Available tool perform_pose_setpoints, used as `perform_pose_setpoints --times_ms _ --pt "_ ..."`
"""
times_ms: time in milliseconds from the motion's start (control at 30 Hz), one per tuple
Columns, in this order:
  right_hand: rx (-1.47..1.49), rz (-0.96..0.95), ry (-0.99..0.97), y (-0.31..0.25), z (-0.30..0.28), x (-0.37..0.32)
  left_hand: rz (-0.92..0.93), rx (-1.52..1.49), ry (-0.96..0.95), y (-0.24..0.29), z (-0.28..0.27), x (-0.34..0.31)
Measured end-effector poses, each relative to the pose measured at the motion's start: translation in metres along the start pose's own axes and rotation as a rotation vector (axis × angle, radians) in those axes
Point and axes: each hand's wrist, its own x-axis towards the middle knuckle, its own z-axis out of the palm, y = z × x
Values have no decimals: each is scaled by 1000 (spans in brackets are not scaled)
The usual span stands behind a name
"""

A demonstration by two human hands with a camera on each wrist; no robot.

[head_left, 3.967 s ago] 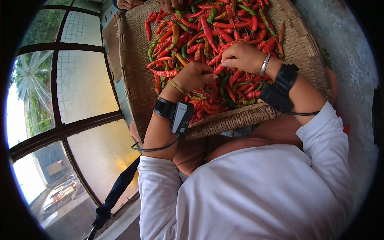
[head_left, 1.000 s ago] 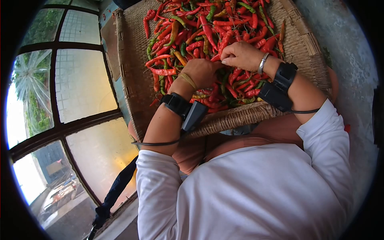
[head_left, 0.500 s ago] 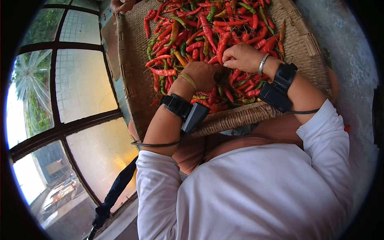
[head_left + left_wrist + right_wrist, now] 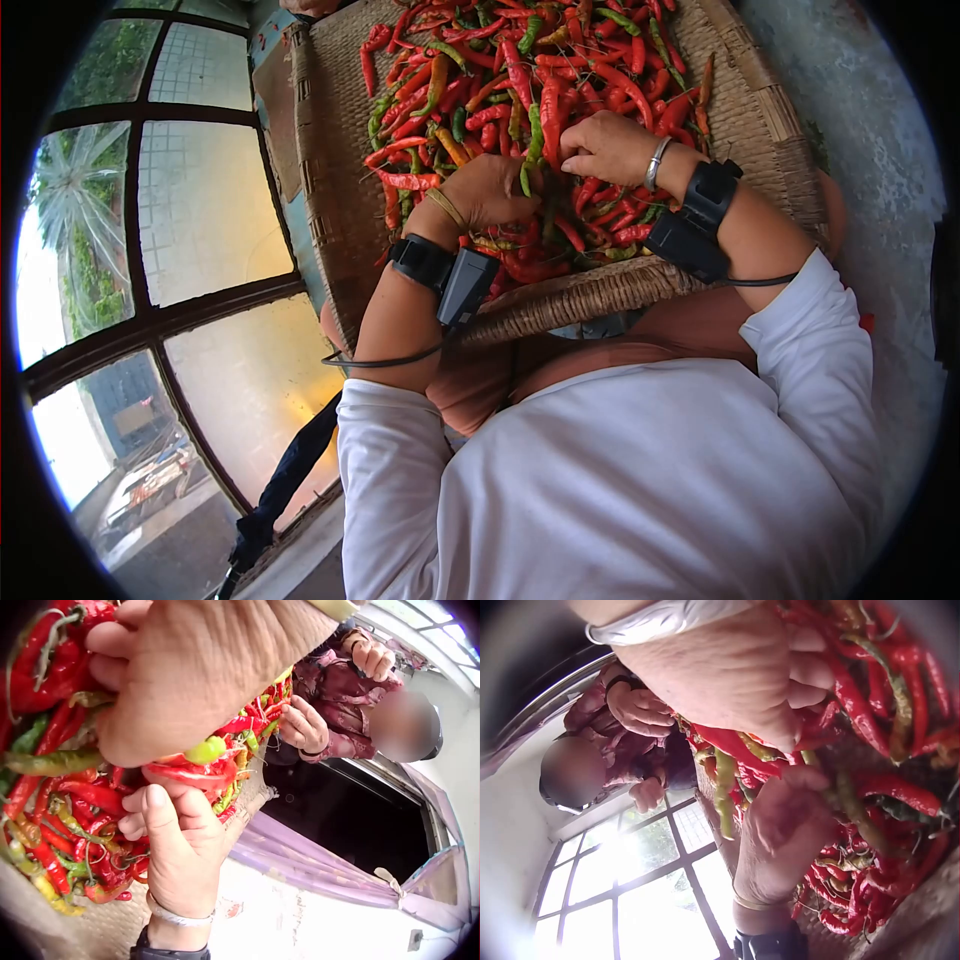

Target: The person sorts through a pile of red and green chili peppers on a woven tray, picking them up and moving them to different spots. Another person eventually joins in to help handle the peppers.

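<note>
In the head view, my left hand (image 4: 490,190) has its fingers curled round a green pepper (image 4: 536,130) that points up out of them. My right hand (image 4: 610,150), just beside it, pinches a long red pepper (image 4: 551,115) at its lower end. The left wrist view shows the right thumb and fingers on a red pepper (image 4: 196,775), below the broad back of the left hand (image 4: 202,675). In the right wrist view, a green pepper (image 4: 724,791) hangs near the left hand (image 4: 780,832). Some fingertips are hidden.
A woven tray (image 4: 590,300) holds a heap of red, green and orange peppers (image 4: 620,225). Another person (image 4: 341,697) sits across it, hands near its far edge. A window (image 4: 200,210) and a dark folded umbrella (image 4: 295,470) stand at the left.
My left hand has shifted slightly left, and a green pepper now stands up between the hands. The right hand has barely moved. The other person's hand at upper left has drawn partly out of view.
</note>
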Motion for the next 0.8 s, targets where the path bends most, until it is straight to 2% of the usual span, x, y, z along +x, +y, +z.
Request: perform_pose_setpoints --times_ms 33,100,233,367,433,500,567,633,667,733,800 --pt "-21 25 -34 -2 -1 0 -2 0 0 -2 1 1" --pt "-25 39 -52 -4 -2 1 53 130 119 -6 4 3" --pt "-19 49 -63 -6 -3 -1 80 275 123 -2 8 6" --pt "4 44 -57 -4 -3 0 -4 293 191 12 -5 -5" --pt "-7 -39 11 -1 0 0 -32 275 232 8 -16 -13" --pt "-8 -50 31 2 4 0 43 29 297 5 -26 -21" --pt "-10 -62 52 3 5 2 53 -23 317 7 -36 -29" --pt "56 -111 211 3 5 3 -58 -178 287 9 -43 -33" --pt "55 -113 212 2 4 4 -134 -288 287 17 -44 -36" --pt "181 -57 286 -2 -2 5 -95 -364 290 19 -39 -33" --pt "268 -68 211 -9 -6 2 -54 -439 292 19 -34 -30"
